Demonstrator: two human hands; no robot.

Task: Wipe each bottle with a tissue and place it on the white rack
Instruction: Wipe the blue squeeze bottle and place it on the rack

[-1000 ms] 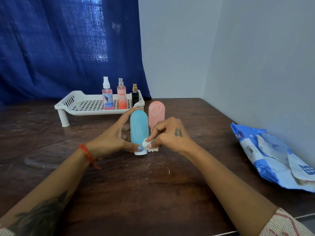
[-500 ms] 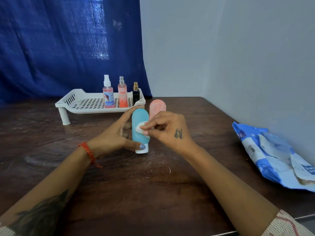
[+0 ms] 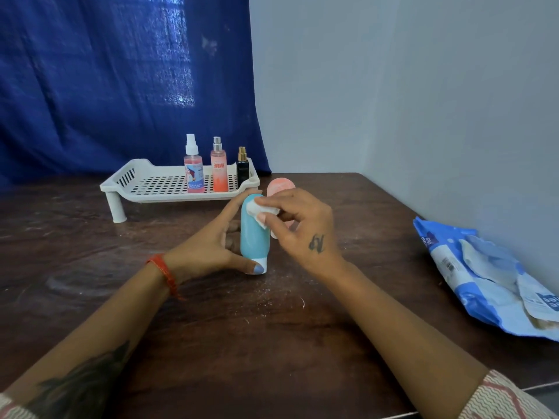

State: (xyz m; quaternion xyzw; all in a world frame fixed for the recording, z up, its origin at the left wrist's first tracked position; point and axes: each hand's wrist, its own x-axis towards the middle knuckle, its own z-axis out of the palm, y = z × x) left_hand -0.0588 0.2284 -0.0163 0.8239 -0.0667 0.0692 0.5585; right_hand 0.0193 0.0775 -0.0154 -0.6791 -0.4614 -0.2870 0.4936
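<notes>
Right hand (image 3: 305, 228): fingertips pinched on a folded white tissue (image 3: 260, 211), pressing it against the upper front of the blue bottle (image 3: 253, 234).
Left hand (image 3: 211, 246): closed around the blue bottle from its left, thumb across the white cap at the base, fingers behind the body.
Blue bottle: stands cap-down on the table, long axis upright, between the two hands and touching both.
Pink bottle (image 3: 281, 189): just behind the blue one, mostly hidden by the right hand, not yet wiped as far as I can judge.
White rack (image 3: 145, 184): beyond and to the left of the hands, three spray bottles (image 3: 219, 167) lined up at its right end, the left part of the grid free.
Key relation: the rack lies up-left of the bottle, so the left hand, already gripping, is the nearer carrier.
Table (image 3: 272, 328): dark wood, scuffed, with pale specks.
Room: blue curtain (image 3: 106, 86) behind, grey wall on the right, a blue wipes pack (image 3: 484, 282) by the wall.
</notes>
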